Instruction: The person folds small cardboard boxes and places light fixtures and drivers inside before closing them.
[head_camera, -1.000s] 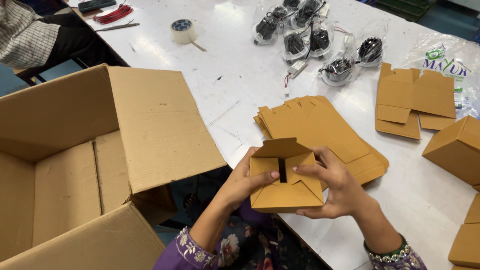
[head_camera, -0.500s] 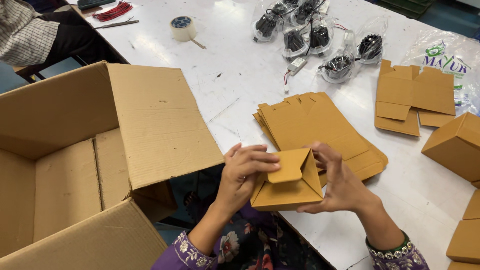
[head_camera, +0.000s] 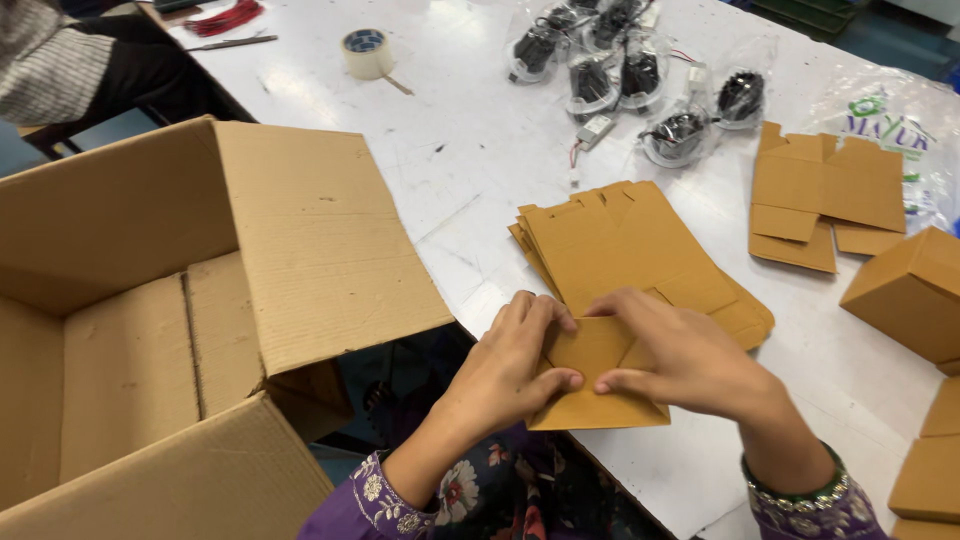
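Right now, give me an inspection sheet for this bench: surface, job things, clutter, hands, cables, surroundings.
Surface: white scuffed table, mostly covered on its right side.
Job's things: small brown cardboard box held at the table edge, flap pressed down; stack of flat brown cardboard blanks just behind it.
Clutter: bagged black round lamp parts, roll of tape, folded brown boxes at right, loose flat blanks.
Grippers: left hand and right hand both gripping the small box.
Cables: red wire bundle at far edge.
Surroundings: large open corrugated carton at left; another person's sleeve at top left.
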